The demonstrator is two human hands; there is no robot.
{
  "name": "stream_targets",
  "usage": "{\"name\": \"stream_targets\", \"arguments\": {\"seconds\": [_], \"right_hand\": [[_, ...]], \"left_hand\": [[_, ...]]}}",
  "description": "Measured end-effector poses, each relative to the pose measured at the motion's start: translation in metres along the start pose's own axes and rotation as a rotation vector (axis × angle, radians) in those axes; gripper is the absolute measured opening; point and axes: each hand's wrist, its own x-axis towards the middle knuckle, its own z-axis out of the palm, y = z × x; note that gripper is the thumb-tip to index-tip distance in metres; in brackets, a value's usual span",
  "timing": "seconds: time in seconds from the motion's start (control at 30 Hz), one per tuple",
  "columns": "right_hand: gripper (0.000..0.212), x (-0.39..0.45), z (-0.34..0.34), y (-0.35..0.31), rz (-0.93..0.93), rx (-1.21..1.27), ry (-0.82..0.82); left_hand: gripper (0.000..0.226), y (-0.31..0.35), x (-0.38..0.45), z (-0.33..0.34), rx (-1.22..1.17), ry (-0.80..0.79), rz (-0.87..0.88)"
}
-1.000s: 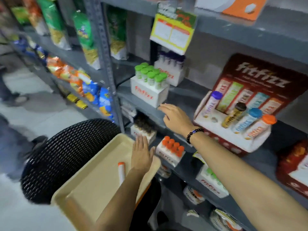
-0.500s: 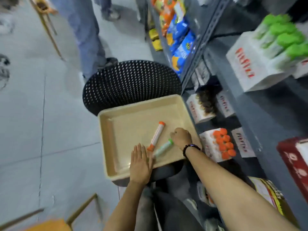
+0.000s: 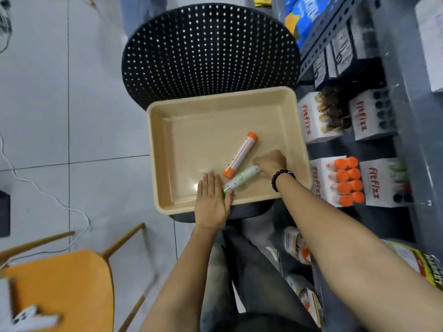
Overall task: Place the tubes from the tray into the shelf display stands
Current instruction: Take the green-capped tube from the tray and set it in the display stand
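Observation:
A beige tray (image 3: 215, 109) rests on a black perforated chair (image 3: 211, 49). Two tubes lie in it: an orange-capped tube (image 3: 241, 154) on a slant, and just below it a green-and-white tube (image 3: 242, 179). My right hand (image 3: 272, 162), with a dark bead bracelet on the wrist, grips the far end of the green tube. My left hand (image 3: 211, 200) lies flat with fingers apart on the tray's near rim, touching the green tube's near end. On the grey shelf to the right stands a white display stand (image 3: 321, 180) full of orange-capped tubes.
More white "fitfizz" stands fill the shelf (image 3: 412, 140): one with dark-capped tubes (image 3: 309, 121), one with empty holes (image 3: 374, 118), one nearly empty (image 3: 383, 183). An orange chair (image 3: 60, 291) stands at the lower left, and a white cable (image 3: 48, 195) runs over the floor tiles.
My view has swung from the shelf down to the tray. My right hand left the shelf, came down into the tray and closed on the green tube. The left hand stayed on the tray's rim.

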Motion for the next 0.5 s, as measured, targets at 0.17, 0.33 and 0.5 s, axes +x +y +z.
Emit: {"name": "stream_targets", "arguments": {"seconds": [0.17,0.33,0.5], "right_hand": [[0.013,-0.003,-0.026,-0.006,-0.036,0.154,-0.206],[0.003,-0.024,-0.057,-0.007,-0.223,0.174,-0.282],[0.019,-0.056,-0.110,-0.002,-0.325,0.194,-0.098]], "left_hand": [[0.065,0.000,0.003,0.002,0.014,0.024,0.029],[0.076,-0.006,0.004,0.005,0.097,0.000,0.051],[0.085,0.002,0.001,-0.013,0.163,-0.016,0.143]]}}
